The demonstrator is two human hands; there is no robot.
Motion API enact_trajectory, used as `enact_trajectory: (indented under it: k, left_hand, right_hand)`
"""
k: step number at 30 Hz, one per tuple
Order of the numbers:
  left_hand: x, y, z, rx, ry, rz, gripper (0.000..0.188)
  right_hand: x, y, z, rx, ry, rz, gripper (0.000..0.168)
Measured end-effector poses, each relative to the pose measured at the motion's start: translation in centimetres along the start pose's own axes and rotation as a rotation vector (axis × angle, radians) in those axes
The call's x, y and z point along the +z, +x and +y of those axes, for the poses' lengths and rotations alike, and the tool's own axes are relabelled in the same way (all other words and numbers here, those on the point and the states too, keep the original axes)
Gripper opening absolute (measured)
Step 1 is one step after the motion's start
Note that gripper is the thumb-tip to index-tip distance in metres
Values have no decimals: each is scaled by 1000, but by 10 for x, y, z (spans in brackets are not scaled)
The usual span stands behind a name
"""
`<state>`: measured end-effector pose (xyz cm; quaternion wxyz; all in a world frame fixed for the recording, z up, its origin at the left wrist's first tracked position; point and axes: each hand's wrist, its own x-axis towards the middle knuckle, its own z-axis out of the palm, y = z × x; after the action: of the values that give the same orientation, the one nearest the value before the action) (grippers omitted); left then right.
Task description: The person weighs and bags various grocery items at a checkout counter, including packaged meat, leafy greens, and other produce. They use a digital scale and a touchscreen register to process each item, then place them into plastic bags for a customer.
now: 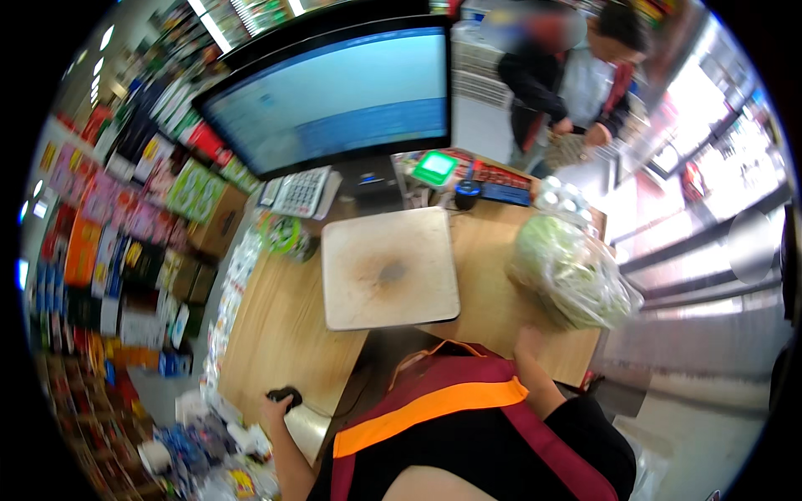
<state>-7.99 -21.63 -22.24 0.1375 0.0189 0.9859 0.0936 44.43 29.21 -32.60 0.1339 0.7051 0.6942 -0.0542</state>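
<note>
At the lower left my left hand (276, 408) rests over a black computer mouse (286, 397), close to the wooden counter's (294, 300) left part. My right hand (531, 339) lies on the counter at the right, blurred, just below a clear plastic bag (583, 275) of pale green leafy vegetables; whether it touches the bag and how its fingers are held cannot be made out. Between the hands, farther in, sits a square pale scale plate (391, 269) with a brown stain. A large lit monitor (338, 94) stands behind it.
A calculator (299, 193), a green-lidded jar (285, 237), a green-lit device (435, 168) and eggs or similar round items (561, 195) in plastic line the counter. Another person (583, 81) stands beyond it, holding something in both hands. Stacked boxes (207, 200) fill the left.
</note>
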Motion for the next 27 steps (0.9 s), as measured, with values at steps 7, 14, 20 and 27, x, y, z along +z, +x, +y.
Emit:
enact_trajectory:
  k: [7,14,20,27]
  left_hand:
    - [-17,22,-28,261,-72,-246,85]
    - [-29,-4,9,134,-33,-232,91]
    - [-14,0,-7,139,-41,-150,90]
    - [1,8,-20,145,-14,-115,92]
  right_hand:
    - [17,1,8,-94,-101,-34,24]
    - [8,13,25,-102,-123,-110,24]
    - [2,25,28,-129,-123,-146,24]
    - [-8,36,27,-151,-136,-153,25]
